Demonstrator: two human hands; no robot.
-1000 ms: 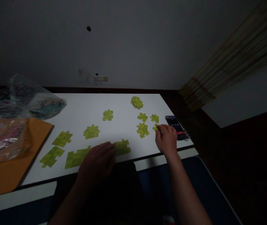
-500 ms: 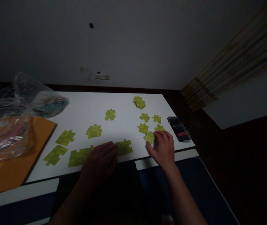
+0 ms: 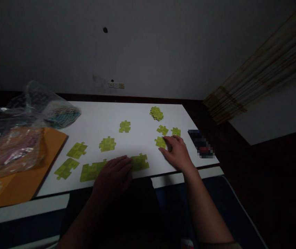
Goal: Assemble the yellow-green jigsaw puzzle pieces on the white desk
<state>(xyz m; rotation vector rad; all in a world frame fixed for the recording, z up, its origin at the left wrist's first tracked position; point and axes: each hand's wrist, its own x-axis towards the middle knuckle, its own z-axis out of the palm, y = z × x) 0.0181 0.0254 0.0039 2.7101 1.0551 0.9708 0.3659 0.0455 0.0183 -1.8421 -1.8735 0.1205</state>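
My left hand [image 3: 114, 174] lies with its fingers stretched out over a joined strip of yellow-green puzzle pieces [image 3: 92, 171] at the table's near edge, hiding the strip's middle. To the right, my right hand [image 3: 176, 152] has its thumb and fingers about a yellow-green puzzle piece [image 3: 160, 142]. Whatever is beneath that palm is hidden. Just past those fingers lie two loose pieces, one on the left [image 3: 162, 130] and one on the right [image 3: 176, 131]. A small pile of pieces [image 3: 156, 113] sits farther back.
More pieces lie on the white table [image 3: 137, 110]: a single one [image 3: 125, 126], a joined cluster [image 3: 107, 144] and two at the left [image 3: 77, 150]. An orange envelope [image 3: 55, 145] and clear plastic bags [image 3: 12, 148] cover the left end. A dark, blurred-out object [image 3: 201, 143] rests at the right edge.
My right hand has moved slightly away from me, to the piece farther up. The piece it was touching and another beside it no longer show. My left hand stays on the strip.
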